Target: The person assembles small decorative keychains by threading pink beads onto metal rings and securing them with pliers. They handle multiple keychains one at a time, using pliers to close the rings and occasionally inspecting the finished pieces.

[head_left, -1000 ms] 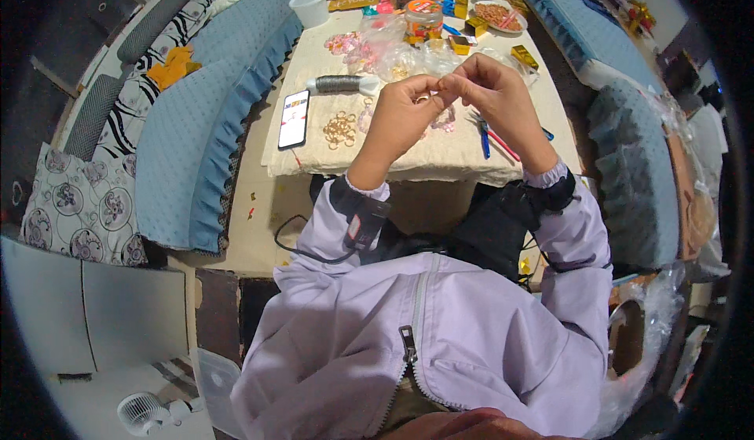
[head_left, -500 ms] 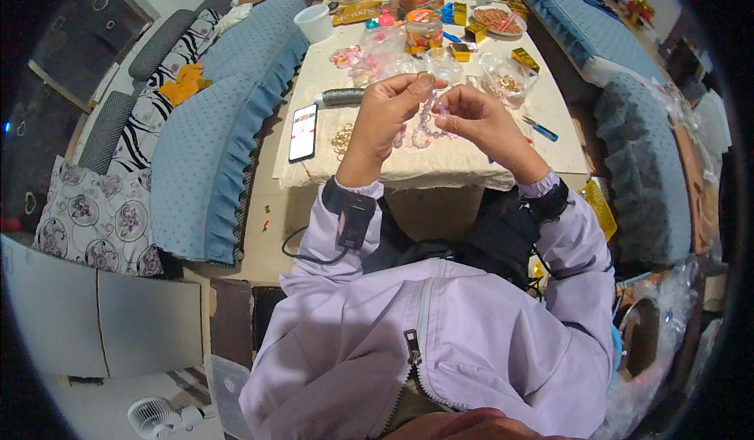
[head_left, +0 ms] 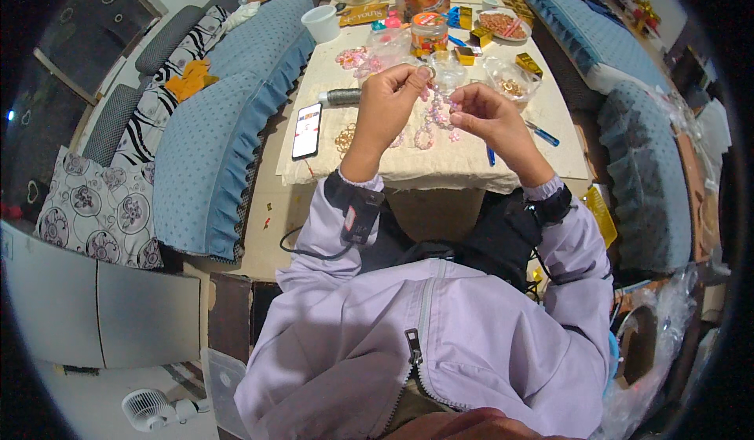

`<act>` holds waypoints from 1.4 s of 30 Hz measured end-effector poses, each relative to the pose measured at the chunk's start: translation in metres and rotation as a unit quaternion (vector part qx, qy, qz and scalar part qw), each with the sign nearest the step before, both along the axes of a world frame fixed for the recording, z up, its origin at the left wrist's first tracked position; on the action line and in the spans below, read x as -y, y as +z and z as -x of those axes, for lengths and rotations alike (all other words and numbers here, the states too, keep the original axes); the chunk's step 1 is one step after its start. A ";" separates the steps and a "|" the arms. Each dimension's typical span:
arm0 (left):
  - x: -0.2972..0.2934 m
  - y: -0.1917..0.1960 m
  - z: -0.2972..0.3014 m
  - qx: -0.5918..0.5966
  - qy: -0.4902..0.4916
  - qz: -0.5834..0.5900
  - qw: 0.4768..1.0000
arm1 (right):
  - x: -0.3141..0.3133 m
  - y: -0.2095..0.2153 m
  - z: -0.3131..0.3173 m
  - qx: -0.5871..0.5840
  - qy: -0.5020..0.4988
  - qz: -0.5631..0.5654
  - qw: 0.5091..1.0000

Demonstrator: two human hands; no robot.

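Over the near part of the table, my left hand (head_left: 393, 102) is closed, thumb and forefinger pinching a small gold-coloured ring at the top of a beaded strand. Pink and lilac beads make up the strand (head_left: 425, 135), which hangs in a loop between my hands. The fingertips of my right hand (head_left: 491, 120) are closed on the strand's right side, a little lower. Whether the loop's lower end touches the cloth, I cannot tell. Left of my left wrist lies a pile of gold rings (head_left: 344, 138), partly covered by my forearm.
A phone (head_left: 307, 131) and a grey thread spool (head_left: 343, 96) lie to the left on the cloth-covered table (head_left: 463, 171). Blue-handled pliers (head_left: 543, 134) are at the right. Farther back stand a lidded jar (head_left: 429, 36), a white tub (head_left: 321, 25) and a plate of nuts (head_left: 503, 25).
My right hand has moved slightly right, away from my left hand. More of the beaded strand now shows between them. The whole view has shifted a little.
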State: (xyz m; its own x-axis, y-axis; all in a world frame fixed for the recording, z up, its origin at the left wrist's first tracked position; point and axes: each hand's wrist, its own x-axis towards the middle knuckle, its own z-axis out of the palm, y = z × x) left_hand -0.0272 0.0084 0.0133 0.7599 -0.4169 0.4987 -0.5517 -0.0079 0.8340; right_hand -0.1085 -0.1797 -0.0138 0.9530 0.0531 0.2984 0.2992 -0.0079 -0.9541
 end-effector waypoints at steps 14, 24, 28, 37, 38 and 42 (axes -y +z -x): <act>0.006 0.020 0.008 -0.039 -0.076 0.041 0.996 | 0.006 0.008 0.005 -0.016 0.078 -0.074 0.994; 0.003 0.026 0.009 -0.034 -0.079 0.017 0.996 | 0.000 0.012 0.003 -0.015 0.045 -0.028 0.998; 0.005 0.025 0.010 -0.018 -0.074 0.027 0.997 | -0.001 0.009 0.001 -0.006 0.030 -0.023 0.999; 0.007 0.020 0.012 -0.031 -0.069 0.028 0.997 | -0.006 0.013 0.002 0.025 0.020 -0.034 0.999; 0.009 0.018 0.011 -0.034 -0.071 0.036 0.996 | -0.009 0.015 0.002 0.033 0.015 -0.046 0.998; 0.013 0.012 0.012 -0.028 -0.061 0.042 0.997 | -0.013 0.022 0.003 0.030 -0.011 -0.057 0.998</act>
